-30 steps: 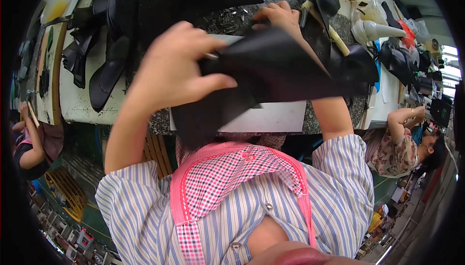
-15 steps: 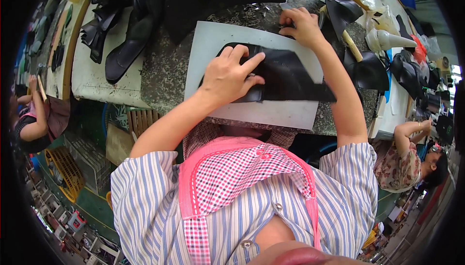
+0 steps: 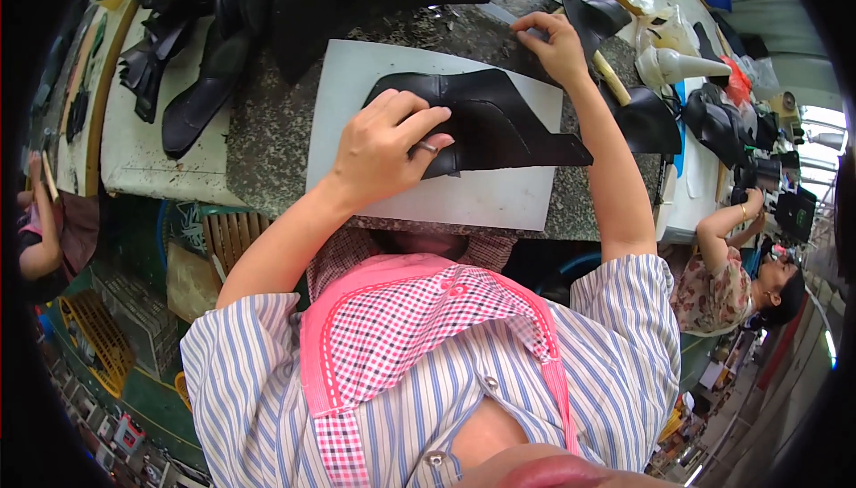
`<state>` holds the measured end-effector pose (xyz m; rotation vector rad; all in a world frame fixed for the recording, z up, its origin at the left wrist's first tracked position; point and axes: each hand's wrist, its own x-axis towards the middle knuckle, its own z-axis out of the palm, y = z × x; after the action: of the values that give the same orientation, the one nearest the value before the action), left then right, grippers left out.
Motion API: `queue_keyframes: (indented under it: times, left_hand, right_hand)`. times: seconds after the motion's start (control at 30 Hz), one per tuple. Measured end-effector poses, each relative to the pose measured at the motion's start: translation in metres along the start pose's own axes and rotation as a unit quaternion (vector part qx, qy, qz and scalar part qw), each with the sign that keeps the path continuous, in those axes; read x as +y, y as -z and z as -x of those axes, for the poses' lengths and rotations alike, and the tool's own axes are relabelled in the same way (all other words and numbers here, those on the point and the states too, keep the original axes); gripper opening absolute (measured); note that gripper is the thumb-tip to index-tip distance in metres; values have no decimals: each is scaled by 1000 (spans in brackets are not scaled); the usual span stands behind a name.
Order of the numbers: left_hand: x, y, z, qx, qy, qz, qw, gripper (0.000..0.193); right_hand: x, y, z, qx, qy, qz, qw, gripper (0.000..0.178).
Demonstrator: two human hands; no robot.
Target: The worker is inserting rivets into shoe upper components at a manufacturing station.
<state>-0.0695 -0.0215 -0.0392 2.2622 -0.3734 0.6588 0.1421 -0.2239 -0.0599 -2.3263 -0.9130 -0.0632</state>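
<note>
A black leather boot-upper piece [image 3: 504, 127] lies across a white board [image 3: 481, 207], a stitched line running along it. My left hand [image 3: 379, 149] rests over the piece's left end, fingers curled. A short, slim, dark rod [image 3: 427, 147] shows between its forefinger and thumb; the rest of it is hidden in the hand. Beyond the board's far right corner, my right hand [image 3: 555, 44] has its fingers pinched together. From its fingertips a thin, pale, flat metal strip [image 3: 497, 13] sticks out to the left, over the bench.
The board lies on a speckled dark stone slab [image 3: 267, 123]. Black boot parts [image 3: 223, 87] are heaped at the left. A wooden handle [image 3: 611, 78], a white funnel-shaped bottle [image 3: 673, 66] and more black pieces lie at the right. People sit at both sides.
My left hand's spread fingers have drawn closer together, uncovering more of the leather piece. The right hand stays beyond the board, its strip now showing more. The whole view has shifted slightly.
</note>
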Motion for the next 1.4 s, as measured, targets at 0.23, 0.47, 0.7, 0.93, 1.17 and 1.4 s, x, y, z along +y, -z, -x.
queue_keyframes:
  times: [0.23, 0.47, 0.7, 0.93, 1.17, 1.4]
  left_hand:
    - [-3, -6, -5, 19, 24, 50, 998, 13]
    - [0, 3, -23, 52, 111, 160, 979, 10]
    - [14, 7, -30, 60, 242, 416, 875, 15]
    - [25, 22, -20, -4, 291, 563, 774, 16]
    - [32, 20, -13, 41, 262, 570, 777, 14]
    - [33, 27, -3, -14, 227, 474, 851, 14]
  right_hand:
    - [-11, -4, 0, -66, 11, 42, 997, 19]
    - [-13, -8, -2, -117, -36, 10, 992, 16]
    - [-157, 54, 10, -102, 198, -104, 969, 16]
    - [-184, 46, 34, -76, 179, -123, 973, 19]
    - [-194, 26, 57, -3, -81, -430, 899, 22]
    - [-182, 19, 72, 2, 51, -320, 946, 21]
